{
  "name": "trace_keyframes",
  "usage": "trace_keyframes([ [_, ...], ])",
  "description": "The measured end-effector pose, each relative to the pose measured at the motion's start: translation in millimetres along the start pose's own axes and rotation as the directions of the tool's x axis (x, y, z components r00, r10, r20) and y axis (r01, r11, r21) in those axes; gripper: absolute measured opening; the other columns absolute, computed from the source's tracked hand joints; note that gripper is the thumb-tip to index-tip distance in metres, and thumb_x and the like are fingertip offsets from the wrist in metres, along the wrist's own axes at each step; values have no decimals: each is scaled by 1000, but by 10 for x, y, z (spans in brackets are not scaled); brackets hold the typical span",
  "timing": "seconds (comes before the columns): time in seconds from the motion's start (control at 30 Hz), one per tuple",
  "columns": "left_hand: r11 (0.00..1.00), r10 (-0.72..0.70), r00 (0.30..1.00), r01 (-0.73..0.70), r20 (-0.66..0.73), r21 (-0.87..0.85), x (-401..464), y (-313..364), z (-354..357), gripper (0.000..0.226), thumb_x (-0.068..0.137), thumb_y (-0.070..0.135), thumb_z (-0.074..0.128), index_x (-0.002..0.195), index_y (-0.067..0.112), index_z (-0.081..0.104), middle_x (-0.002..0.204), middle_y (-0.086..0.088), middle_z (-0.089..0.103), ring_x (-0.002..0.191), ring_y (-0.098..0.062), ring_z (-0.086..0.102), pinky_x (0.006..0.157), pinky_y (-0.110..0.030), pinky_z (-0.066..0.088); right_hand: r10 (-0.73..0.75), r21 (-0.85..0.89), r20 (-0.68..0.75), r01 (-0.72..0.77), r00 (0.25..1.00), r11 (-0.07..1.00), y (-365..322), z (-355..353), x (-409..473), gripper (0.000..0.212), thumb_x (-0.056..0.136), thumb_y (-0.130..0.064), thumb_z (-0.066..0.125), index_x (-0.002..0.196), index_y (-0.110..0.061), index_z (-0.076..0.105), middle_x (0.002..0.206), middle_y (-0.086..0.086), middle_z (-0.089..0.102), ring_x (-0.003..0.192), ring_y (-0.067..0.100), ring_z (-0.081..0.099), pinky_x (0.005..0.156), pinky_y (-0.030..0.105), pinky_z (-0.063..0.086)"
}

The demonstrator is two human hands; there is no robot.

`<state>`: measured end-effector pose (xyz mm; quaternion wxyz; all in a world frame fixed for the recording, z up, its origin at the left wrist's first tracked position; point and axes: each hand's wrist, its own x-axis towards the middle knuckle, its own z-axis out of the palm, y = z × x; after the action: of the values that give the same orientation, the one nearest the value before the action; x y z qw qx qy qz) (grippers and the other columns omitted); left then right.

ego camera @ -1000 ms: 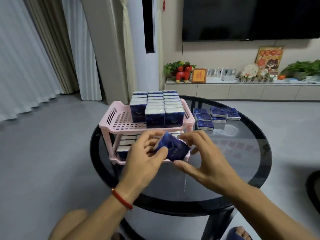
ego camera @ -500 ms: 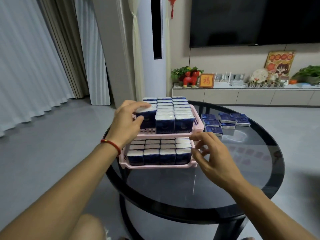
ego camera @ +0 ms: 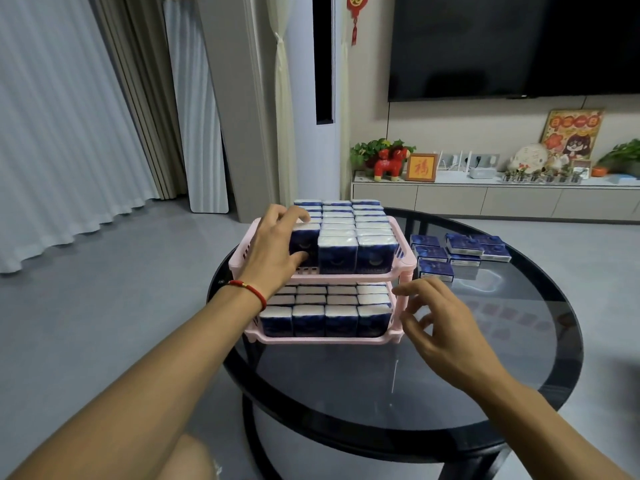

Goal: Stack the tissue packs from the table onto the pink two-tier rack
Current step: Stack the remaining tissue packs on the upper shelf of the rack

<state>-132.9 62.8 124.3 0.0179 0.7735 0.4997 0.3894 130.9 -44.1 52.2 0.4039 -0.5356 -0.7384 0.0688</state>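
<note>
The pink two-tier rack [ego camera: 403,264] stands on the round dark glass table [ego camera: 450,375]. Both tiers hold rows of upright blue-and-white tissue packs. My left hand [ego camera: 277,244] grips the front-left tissue pack [ego camera: 306,242] on the top tier, fingers over its top and thumb on its front face. My right hand [ego camera: 440,327] hovers beside the rack's lower right corner, fingers relaxed and holding nothing. Several loose tissue packs [ego camera: 460,249] lie flat on the table to the right of the rack.
A TV cabinet [ego camera: 485,199] with ornaments and plants runs along the far wall under a wall-mounted screen. Curtains hang at the left. Grey floor surrounds the table. My knee shows at the bottom left.
A second ago both hands held a tissue pack in front of the rack. My left hand then carried it up to the top tier's front-left spot; my right hand let go and stays beside the rack.
</note>
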Motion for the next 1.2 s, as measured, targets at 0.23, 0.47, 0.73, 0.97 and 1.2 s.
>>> trace_keyframes([
  [0.23,998,-67,995,67,80,7,53,-60,-34,82,78,10,85,146,27,43,132,-6,44,122,-27,53,104,-44,52,6,-7,19,-6,1000,1000,11,3,2,32,94,-12,66,120,-29,60,112,-18,50,99,-1,57,77,13,54],
  [0.47,998,-51,994,48,93,34,58,-92,-58,84,80,15,84,149,26,39,136,-6,44,125,-26,51,104,-42,52,23,-25,17,-22,1000,999,17,6,14,30,94,-14,67,120,-29,61,112,-18,49,96,-1,57,77,15,56],
  [0.73,997,-70,994,69,82,19,-6,47,-225,85,85,20,81,154,22,32,144,-8,42,128,-23,49,106,-41,48,30,-33,20,-29,999,999,17,-40,7,30,94,-13,66,120,-29,60,114,-17,50,94,2,60,77,17,57],
  [0.97,947,314,874,-317,-372,53,-797,649,-236,24,83,-6,67,106,2,69,108,-12,63,102,-26,59,95,-31,49,272,-44,-148,-282,951,959,339,-120,100,15,93,-12,66,103,-23,66,102,-6,65,84,7,62,73,24,56],
  [1.2,932,328,856,-225,399,-283,-1100,1047,1216,38,82,11,58,119,15,65,117,1,56,115,-17,52,107,-35,42,576,-345,14,-537,817,770,1321,135,352,59,93,-21,63,148,-15,43,150,12,46,132,30,50,110,44,43],
])
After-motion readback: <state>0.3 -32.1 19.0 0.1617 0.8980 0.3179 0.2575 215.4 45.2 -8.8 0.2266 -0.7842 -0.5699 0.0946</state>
